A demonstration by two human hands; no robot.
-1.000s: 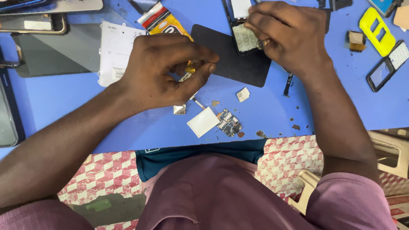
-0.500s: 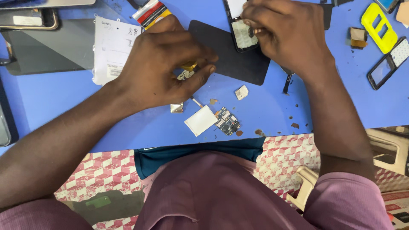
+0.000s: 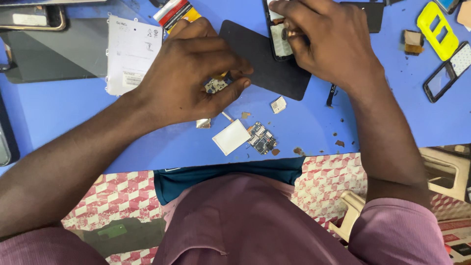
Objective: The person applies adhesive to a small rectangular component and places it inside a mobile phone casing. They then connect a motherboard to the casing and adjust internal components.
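Note:
My left hand [image 3: 189, 73] rests on the blue table [image 3: 64, 108] with its fingers closed around a small circuit part [image 3: 216, 85], which peeks out beneath the fingertips. My right hand [image 3: 326, 41] grips an opened black phone body [image 3: 279, 41] at the top edge, lying on a black mat [image 3: 265, 64]. Just below my left hand lie a white rectangular piece [image 3: 231, 137] and a small circuit board [image 3: 262, 139] side by side.
A white shield plate [image 3: 130, 51] and a grey panel [image 3: 54, 54] lie at the left. A yellow case [image 3: 438, 29] and a black phone frame [image 3: 445, 73] sit at the right. Small scraps dot the table. A chair [image 3: 441, 172] stands at the lower right.
Both hands have barely moved; the view has shifted slightly, with the table contents sliding a little up the picture.

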